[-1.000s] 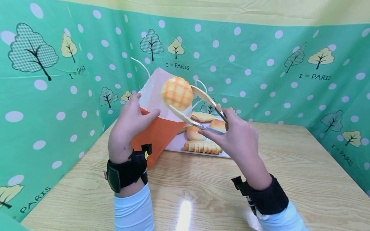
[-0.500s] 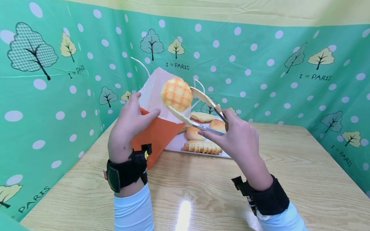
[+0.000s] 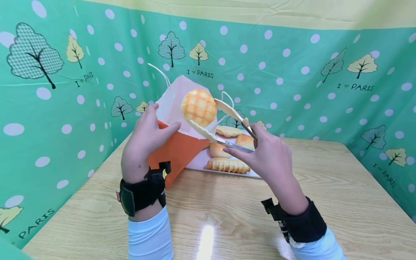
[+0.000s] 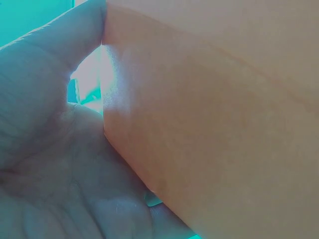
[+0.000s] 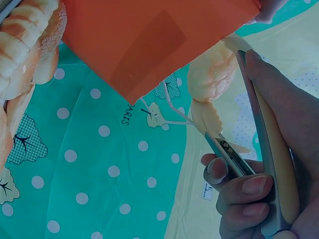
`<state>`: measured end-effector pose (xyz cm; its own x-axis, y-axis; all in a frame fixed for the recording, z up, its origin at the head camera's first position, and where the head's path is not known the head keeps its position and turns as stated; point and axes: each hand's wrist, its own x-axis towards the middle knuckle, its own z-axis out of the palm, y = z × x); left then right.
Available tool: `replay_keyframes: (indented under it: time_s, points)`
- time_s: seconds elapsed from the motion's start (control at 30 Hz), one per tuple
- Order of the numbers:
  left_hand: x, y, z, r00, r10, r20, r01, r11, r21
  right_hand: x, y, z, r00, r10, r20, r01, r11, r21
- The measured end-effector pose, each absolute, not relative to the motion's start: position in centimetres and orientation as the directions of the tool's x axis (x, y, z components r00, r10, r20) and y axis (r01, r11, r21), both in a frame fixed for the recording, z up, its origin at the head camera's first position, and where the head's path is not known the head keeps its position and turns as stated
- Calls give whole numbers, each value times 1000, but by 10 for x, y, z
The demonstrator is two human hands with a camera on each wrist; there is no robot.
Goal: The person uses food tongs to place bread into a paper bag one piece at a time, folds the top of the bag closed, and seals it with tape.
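My left hand (image 3: 147, 133) holds the side of an orange paper bag (image 3: 178, 150), thumb on the near face. The bag leans, its white inside and mouth turned up, and fills much of the left wrist view. In my right hand (image 3: 274, 155) is a pair of tongs (image 3: 235, 144) with cream-coloured tips and metal arms. Between those tips sits a round bun (image 3: 199, 107) with a crosshatched golden top, overlapping the bag's mouth. From the right wrist camera, fingers and thumb wrap the tongs (image 5: 261, 129), and the bun (image 5: 212, 74) shows beyond the orange bag (image 5: 159, 45).
Behind the bag, a white tray (image 3: 198, 164) on the wooden table (image 3: 208, 206) carries several breads, among them a ridged roll (image 3: 228, 165) and a smooth round bun (image 3: 218, 150). White cord handles (image 3: 228, 99) stick out from the bag. A green patterned cloth (image 3: 292, 72) surrounds the table.
Almost nothing differs. The bag's mouth and cord handles have shifted very slightly to the right, and the bun and tongs sit a touch lower. Both hands keep their hold.
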<state>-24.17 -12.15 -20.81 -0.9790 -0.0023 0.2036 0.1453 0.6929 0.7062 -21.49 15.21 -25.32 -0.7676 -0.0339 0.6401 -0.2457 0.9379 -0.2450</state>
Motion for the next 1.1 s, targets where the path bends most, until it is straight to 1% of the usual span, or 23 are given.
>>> replay_keyframes:
  time_s: [0.37,0.6,0.87,1.1]
  points:
    - [-242,-122,-209,-978,-1,210,150,696,702,-214,152,-254,-772,-24,635,-237,938,-254]
    - [-243,-121,-210,-976,-10,216,147,702,697,-215,153,-254,-754,-28,656,-252,935,-249]
    - [-241,-119,-209,-977,-29,213,133,698,703,-214,154,-254,-784,-29,621,-232,940,-250]
    - [-237,-120,-207,-980,-47,195,111,687,718,-213,154,-253,-785,-31,618,-232,941,-248]
